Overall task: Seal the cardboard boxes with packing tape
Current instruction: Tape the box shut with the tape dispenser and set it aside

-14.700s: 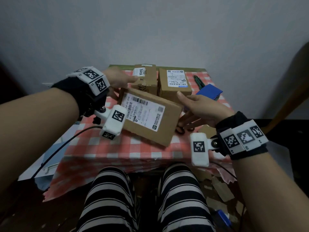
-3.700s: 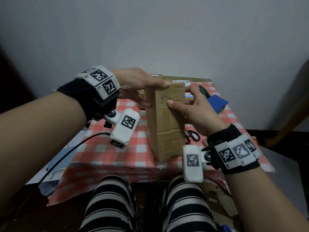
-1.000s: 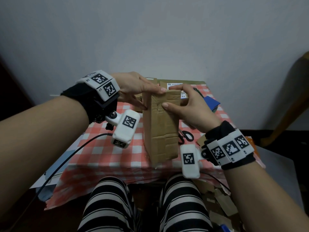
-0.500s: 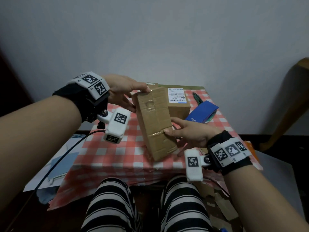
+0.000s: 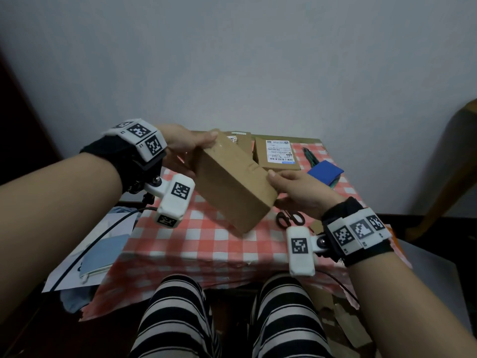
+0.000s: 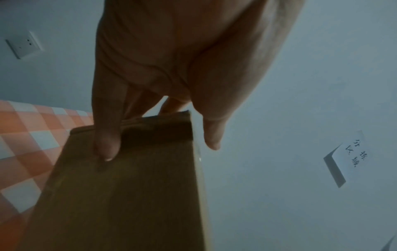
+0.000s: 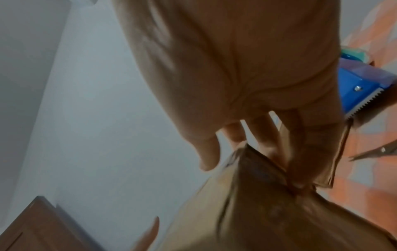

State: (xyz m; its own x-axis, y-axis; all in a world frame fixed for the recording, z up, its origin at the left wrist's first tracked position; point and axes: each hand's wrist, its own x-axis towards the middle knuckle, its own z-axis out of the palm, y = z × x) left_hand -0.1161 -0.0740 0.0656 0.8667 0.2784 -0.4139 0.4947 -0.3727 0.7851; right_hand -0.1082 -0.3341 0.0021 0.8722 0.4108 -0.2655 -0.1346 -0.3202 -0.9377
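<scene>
Both hands, left hand [image 5: 180, 148] and right hand [image 5: 296, 192], grasp the plain brown cardboard box [image 5: 232, 187] by its ends, tilted above the checked-cloth bench [image 5: 206, 241] middle. Likely repositioning; next, taping needs the blue tape dispenser [image 5: 325, 171] near the far right corner.

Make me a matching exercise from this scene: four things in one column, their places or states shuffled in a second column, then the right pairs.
Things:
1. Plain cardboard box
2. Scissors
3. Blue tape dispenser
4. Labelled cardboard box

Places or states:
A. Flat on the checked tablecloth, just below the right hand
B. At the table's far right, beyond the right hand
C. Held tilted above the table between both hands, left hand at its far end
D. Resting at the table's back, white shipping label facing up

Pairs: 1-C, 2-A, 3-B, 4-D
</scene>
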